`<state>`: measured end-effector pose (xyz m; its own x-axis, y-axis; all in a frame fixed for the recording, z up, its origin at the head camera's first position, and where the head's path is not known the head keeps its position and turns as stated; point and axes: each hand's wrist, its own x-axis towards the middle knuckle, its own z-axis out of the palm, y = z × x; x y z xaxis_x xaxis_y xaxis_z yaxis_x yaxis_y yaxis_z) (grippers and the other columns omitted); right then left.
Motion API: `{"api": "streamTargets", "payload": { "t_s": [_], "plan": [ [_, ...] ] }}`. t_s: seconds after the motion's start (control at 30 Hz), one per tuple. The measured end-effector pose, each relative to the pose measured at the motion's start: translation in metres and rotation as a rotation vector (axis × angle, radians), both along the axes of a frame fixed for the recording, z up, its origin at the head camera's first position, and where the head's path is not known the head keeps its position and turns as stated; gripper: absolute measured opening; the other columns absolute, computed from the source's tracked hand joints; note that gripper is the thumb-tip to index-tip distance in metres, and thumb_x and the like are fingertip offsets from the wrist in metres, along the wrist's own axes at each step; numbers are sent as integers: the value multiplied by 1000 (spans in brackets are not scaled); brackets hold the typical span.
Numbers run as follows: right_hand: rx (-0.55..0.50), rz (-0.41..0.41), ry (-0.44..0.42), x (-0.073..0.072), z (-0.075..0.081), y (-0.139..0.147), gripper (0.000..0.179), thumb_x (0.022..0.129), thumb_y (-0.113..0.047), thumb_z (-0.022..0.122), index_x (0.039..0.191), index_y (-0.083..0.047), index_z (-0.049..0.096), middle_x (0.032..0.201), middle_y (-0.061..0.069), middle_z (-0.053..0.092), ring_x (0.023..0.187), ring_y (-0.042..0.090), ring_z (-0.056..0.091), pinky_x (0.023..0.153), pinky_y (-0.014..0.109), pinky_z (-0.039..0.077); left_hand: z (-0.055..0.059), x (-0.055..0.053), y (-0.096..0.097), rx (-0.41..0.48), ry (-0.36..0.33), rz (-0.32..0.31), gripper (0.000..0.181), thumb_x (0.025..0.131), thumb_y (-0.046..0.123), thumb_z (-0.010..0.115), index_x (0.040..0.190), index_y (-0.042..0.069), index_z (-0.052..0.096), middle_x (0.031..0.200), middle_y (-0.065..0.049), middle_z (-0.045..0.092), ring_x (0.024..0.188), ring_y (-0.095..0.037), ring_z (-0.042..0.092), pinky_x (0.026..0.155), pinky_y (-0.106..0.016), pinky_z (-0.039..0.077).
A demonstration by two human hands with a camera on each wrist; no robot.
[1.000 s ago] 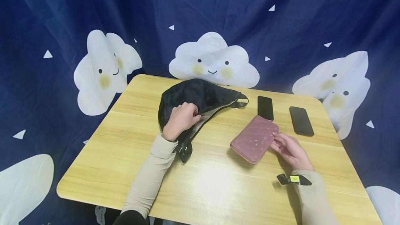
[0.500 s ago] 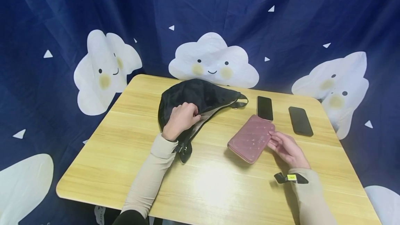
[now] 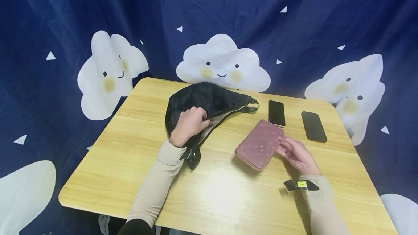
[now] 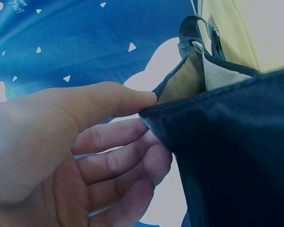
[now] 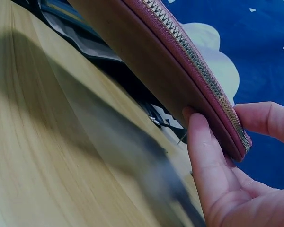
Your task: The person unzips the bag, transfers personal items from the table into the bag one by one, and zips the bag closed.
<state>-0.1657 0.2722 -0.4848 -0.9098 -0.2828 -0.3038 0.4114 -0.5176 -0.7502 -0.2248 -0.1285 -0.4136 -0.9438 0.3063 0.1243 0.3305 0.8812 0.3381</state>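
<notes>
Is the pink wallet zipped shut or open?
Shut, as far as shows. On the pink wallet the zipper teeth run closed along the edge, and the right hand holds its end. The other edges are hidden.

Both my arms are covered in long beige sleeves of soft, close-fitting cloth that end at the wrists, leaving my left hand [image 3: 189, 124] and right hand [image 3: 295, 153] bare. Just behind my right grip, a black strap [image 3: 301, 185] wraps round the cuff, its loose ends sticking out to either side, with a small yellow tag on top bearing dark print too small to read. Near my left elbow, dark clothing shows.
</notes>
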Motion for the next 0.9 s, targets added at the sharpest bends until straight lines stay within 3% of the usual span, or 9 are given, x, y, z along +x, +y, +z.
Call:
{"api": "streamTargets", "payload": {
  "t_s": [0.23,0.47,0.9],
  "plan": [
    [9,6,-4,-2,-3,-2,38,108,0,41,98,-5,77,97,8,79,93,18,77,89,32,61,0,0,0,3,8,-6,39,94,25,71,60,19,53,59,5,43,56,-17,47,51,-34,33],
    [5,16,-22,-3,-2,-7,32,107,-2,45,99,-6,76,99,7,78,94,19,77,91,32,60,-1,0,0,4,12,-3,36,94,26,71,62,19,57,59,5,48,56,-18,50,52,-34,36],
    [53,29,-34,-13,0,-25,30,107,-3,46,99,-9,75,98,5,77,93,17,76,90,31,60,-2,0,0,10,13,-6,38,94,25,71,60,20,55,58,7,45,55,-16,49,50,-33,35]
  ]
}}
